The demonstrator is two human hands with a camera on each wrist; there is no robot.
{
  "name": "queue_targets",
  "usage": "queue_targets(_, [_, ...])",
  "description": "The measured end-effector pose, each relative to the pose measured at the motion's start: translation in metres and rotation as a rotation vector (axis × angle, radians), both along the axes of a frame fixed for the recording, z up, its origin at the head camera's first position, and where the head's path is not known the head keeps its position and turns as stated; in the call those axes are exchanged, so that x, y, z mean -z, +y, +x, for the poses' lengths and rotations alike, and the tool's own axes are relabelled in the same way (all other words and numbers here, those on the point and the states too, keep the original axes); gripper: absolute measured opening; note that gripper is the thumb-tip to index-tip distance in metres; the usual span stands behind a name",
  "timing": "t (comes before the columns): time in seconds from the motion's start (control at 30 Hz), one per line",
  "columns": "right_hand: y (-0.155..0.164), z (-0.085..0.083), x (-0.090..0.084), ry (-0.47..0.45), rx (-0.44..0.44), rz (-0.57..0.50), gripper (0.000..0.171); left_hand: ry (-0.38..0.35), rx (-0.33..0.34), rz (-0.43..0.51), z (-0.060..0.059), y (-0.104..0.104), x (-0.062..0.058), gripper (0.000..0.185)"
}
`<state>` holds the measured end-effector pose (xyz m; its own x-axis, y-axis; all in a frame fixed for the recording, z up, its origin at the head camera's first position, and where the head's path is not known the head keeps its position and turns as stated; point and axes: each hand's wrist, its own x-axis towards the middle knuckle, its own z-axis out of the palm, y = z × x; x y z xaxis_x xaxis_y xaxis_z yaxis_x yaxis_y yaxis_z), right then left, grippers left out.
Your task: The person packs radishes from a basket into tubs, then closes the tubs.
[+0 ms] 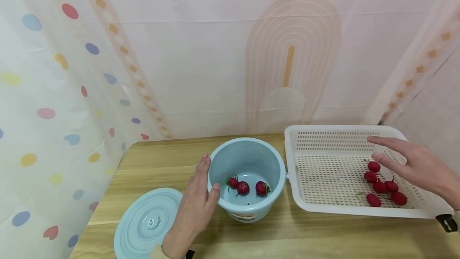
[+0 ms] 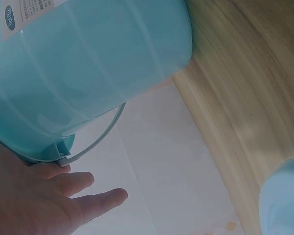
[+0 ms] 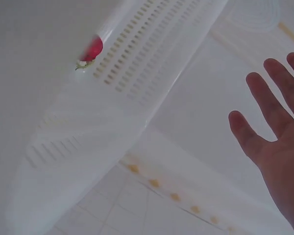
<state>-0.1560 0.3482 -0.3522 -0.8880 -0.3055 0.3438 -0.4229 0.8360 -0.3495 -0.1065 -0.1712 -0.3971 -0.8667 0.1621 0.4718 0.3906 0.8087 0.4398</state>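
Note:
A light blue bucket (image 1: 248,211) stands on the wooden table and holds three red radishes (image 1: 242,187). My left hand (image 1: 195,203) lies flat against the bucket's left wall (image 2: 88,63), fingers straight. A white perforated basket (image 1: 323,171) sits to the right with several red radishes (image 1: 381,187) in its right part. My right hand (image 1: 413,163) hovers over those radishes with straight, spread fingers and holds nothing. In the right wrist view one radish (image 3: 92,49) shows through the basket wall (image 3: 127,93), with the spread hand (image 3: 279,142) beside it.
The bucket's light blue lid (image 1: 147,225) lies flat on the table at the front left. Patterned curtains close in the back and left sides. The wooden table (image 1: 323,235) shows bare wood along the front edge.

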Motion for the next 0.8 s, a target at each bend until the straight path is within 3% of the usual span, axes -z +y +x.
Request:
queue_targets(0.4, [0.007,-0.024,-0.015,-0.156,0.018,0.07,0.049,-0.017,-0.003,-0.003,-0.001,-0.001,-0.001,0.066])
queue_targets(0.8, [0.014,-0.043,-0.003,-0.308,-0.007,0.004,0.05,-0.016,-0.001,-0.003,0.001,0.0,-0.002,0.066])
